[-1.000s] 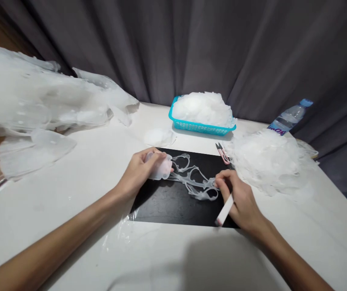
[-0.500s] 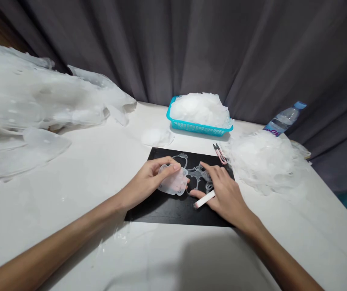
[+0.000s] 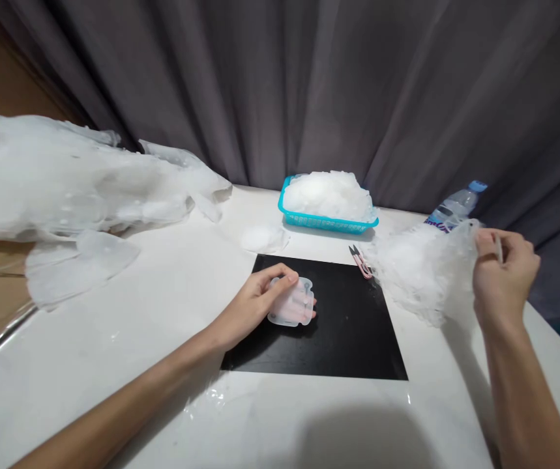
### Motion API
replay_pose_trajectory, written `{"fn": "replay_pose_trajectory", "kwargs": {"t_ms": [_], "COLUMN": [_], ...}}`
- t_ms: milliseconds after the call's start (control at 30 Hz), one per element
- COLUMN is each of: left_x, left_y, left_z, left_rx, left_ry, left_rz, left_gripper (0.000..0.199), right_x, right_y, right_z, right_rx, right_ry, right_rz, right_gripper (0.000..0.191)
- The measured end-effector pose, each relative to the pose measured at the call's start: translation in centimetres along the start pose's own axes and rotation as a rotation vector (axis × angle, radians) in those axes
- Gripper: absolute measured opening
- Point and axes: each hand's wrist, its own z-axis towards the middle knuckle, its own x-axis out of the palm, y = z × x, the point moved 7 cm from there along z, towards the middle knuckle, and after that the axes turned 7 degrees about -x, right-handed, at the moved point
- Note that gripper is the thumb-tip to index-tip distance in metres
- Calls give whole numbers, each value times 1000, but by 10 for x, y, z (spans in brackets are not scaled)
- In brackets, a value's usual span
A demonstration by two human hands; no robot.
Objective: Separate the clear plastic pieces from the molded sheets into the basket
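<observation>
My left hand (image 3: 260,296) is closed on a thin translucent plastic piece (image 3: 291,303) with a wavy, scalloped outline, holding it over a black mat (image 3: 343,345). The fingers behind it show through. At the right, my raised right hand (image 3: 504,273) has its fingers curled in beside a heap of clear plastic scraps (image 3: 411,260). A short bit of a white stick (image 3: 499,249) shows between those fingers. Translucent plastic touches the fingertips; whether it is pinched or part of the heap is hard to separate.
Behind the mat stands a turquoise basket (image 3: 328,223) piled with white translucent pieces. Pink-handled thread snips (image 3: 360,262) lie at the mat's right corner. A water bottle (image 3: 456,205) leans behind the scraps. A large plastic bag (image 3: 79,176) fills the left, with a few pieces (image 3: 264,238) near the basket.
My right hand has moved from the mat to the scrap heap at the right, and the clear scraps on the mat are gone from it. My left hand still holds the plastic piece.
</observation>
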Motion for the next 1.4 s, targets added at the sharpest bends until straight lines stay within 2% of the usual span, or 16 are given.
{"fn": "replay_pose_trajectory", "kwargs": {"t_ms": [33,100,167,267,333,433,500,600,633,733,800,900,1000,1067,1267,1400], "left_x": [0,0,0,0,1,2,3,7,8,9,8,14,21,22,24,32], "left_y": [1,3,5,7,8,8,8,9,10,12,13,15,16,16,16,23], "left_z": [0,1,2,3,4,4,3,2,2,2,2,1,-1,-2,-3,-5], "left_rx": [-1,-5,-11,-12,-12,-19,-20,-21,-23,-7,10,-11,-39,-32,-20,-108], "left_ry": [6,14,22,30,33,35,37,55,61,42,12,57,127,128,117,225], "left_rz": [-7,-14,-18,-9,1,1,-5,-29,-39,-15,42,40,42,99,209,117], "left_gripper": [38,37,36,34,33,33,33,32,32,34,35,34,32,32,37,35], "right_x": [-1,-7,-8,-9,-3,9,13,12,15,26,31,35,35,35,35,40], "right_y": [-14,-20,-1,44,66,83,98,134,148,185,198,198,192,191,194,190], "right_z": [0,-8,-17,-28,-33,-42,-54,-79,-88,-113,-123,-125,-122,-122,-125,-126], "right_rx": [52,80,-15,-237,-356,-436,-471,-487,-462,-404,-378,-338,-326,-333,-410,-406], "right_ry": [23,-10,-32,-91,-62,36,61,114,189,445,509,503,463,460,532,597], "right_rz": [-112,-247,-281,-287,-270,-221,-156,71,180,439,522,597,618,610,651,687], "right_gripper": [36,36,37,37,34,28,22,12,10,21,22,7,20,24,22,24]}}
